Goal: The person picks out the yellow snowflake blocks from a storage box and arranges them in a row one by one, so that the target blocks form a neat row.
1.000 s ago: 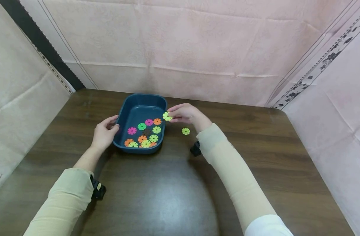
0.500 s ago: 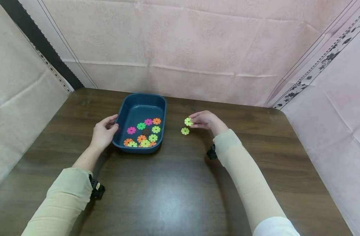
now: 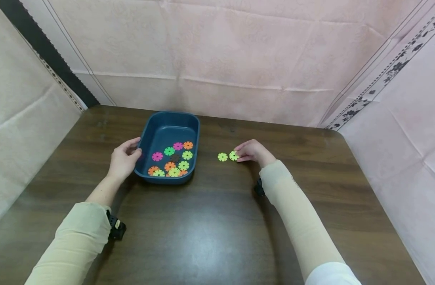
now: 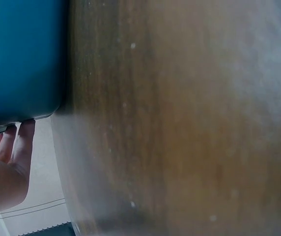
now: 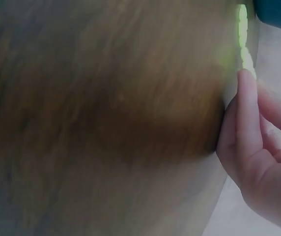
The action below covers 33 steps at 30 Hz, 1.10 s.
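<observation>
A blue plastic tray point(image 3: 164, 180) stands on the table, left of the middle. At its left side my left hand point(image 3: 123, 160) holds the wall, thumb by the rim; in the left wrist view the fingertips point(image 4: 27, 125) meet the tray's side. To the right of the tray, my right hand point(image 3: 252, 152) pinches a yellow-green notched disc point(image 3: 233, 155), low over the table. Another yellow-green disc point(image 3: 222, 157) lies flat just left of it. From the right wrist view both discs show nearly edge-on, almost in line, thumb and finger on the nearer one.
Several notched discs lie in the tray's near half: pink point(image 3: 157, 156), green point(image 3: 169, 151), orange point(image 3: 187, 145), yellow-green point(image 3: 187, 155) and a dark brown one point(image 3: 175, 158). Pale cloth point(image 3: 231, 59) hangs behind the wooden table point(image 3: 203, 233) and at both sides.
My right hand has carried the yellow-green disc from the tray's right rim rightward, then down beside the disc on the table. The left hand has stayed on the tray.
</observation>
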{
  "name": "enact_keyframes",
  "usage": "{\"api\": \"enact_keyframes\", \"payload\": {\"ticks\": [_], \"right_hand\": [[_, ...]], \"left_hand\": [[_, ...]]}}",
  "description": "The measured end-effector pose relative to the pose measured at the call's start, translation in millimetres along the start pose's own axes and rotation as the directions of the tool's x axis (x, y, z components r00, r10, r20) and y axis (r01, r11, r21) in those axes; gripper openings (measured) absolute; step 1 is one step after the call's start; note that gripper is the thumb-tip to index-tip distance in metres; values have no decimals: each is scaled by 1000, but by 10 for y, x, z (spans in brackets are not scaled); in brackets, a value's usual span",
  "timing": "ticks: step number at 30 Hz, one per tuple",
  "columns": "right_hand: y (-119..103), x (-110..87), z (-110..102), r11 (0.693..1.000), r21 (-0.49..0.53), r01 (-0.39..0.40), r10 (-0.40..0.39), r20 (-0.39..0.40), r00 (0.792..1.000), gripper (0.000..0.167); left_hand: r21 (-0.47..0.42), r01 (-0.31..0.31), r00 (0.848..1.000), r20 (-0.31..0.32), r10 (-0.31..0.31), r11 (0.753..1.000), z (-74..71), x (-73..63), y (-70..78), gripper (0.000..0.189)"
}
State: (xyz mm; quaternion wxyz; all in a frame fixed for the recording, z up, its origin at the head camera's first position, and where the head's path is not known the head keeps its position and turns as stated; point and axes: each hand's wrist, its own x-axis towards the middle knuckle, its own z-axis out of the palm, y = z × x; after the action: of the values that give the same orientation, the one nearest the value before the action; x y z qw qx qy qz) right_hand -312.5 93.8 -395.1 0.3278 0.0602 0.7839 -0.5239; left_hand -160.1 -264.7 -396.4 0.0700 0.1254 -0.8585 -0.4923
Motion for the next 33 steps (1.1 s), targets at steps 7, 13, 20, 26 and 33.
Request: {"api": "enact_keyframes", "payload": {"ticks": [7,13,20,26,33], "right_hand": [[-7,-29,87,985,-158,64,-77,-82,994,24],[-32,17,130,943,-333,19,-85,-186,979,17],[-192,-81,207,955,-288,79,-126,-150,981,22],[-515,-245,501,973,-128,193,-198,-29,980,33],[-808,-394,1062,966,-110,233,-224,91,970,38]], "left_hand": [[2,8,1000,2,-8,1000,6,2,-1,46],[1,-2,1000,1,2,1000,10,4,-5,46],[10,-2,1000,-6,2,1000,-4,15,4,46],[5,9,1000,-6,-8,1000,-11,27,-1,46],[5,17,1000,-4,-17,1000,6,2,16,46]]}}
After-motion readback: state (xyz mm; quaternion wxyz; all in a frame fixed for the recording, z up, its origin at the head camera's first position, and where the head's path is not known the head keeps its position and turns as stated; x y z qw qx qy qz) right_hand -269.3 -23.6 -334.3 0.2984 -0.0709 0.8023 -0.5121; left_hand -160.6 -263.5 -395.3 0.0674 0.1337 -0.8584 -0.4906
